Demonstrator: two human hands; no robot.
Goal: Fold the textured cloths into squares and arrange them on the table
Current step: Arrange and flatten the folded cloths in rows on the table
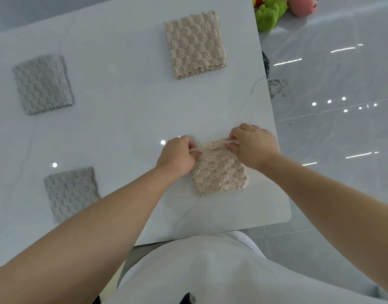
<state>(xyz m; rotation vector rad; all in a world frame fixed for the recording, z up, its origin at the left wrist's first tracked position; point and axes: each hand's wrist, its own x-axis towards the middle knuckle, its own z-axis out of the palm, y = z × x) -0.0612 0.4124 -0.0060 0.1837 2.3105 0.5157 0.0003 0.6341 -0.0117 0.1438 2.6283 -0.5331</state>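
Pinching: left hand (177, 157) and right hand (253, 145) nip far corners of cloth (219, 174).
We find its body nearward of both grips.

Green plush toy (268, 15), pink plush toy (303, 5) far right, just beside each other. Glossy pale tiled floor (331, 132) right, reflecting ceiling lights.

Left hand (177, 157) and right hand (253, 145) pinch the far corners of a small beige bubble-textured folded cloth (219, 172) lying near the right edge of a white glossy table (127, 110); a second beige folded square (195, 43) lies farther back; two grey textured folded squares (42, 84) (71, 193) lie left; green plush toy (268, 15) and pink plush toy (303, 5) sit on the floor beyond the table.
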